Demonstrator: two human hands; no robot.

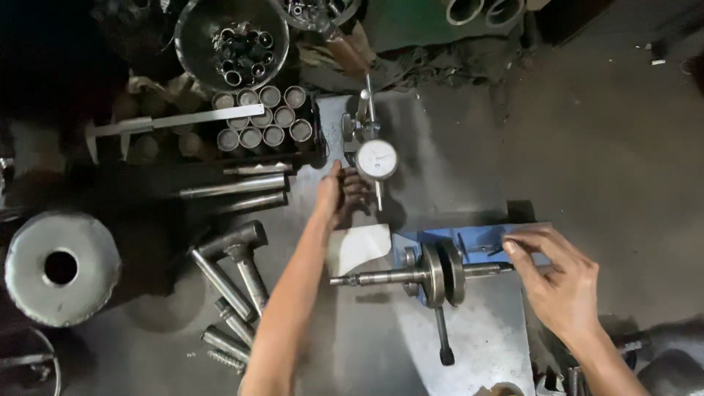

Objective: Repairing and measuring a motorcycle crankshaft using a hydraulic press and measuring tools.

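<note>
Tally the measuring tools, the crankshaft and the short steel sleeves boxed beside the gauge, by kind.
Dial gauge: 1
Caliper: 1
Crankshaft: 1
Sleeves in the box: 10
Total: 13

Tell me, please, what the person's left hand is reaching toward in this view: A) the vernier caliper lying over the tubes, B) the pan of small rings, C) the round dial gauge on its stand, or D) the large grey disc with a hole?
C: the left hand stretches out with its fingers right beside the white-faced dial gauge, well away from the caliper.
</note>
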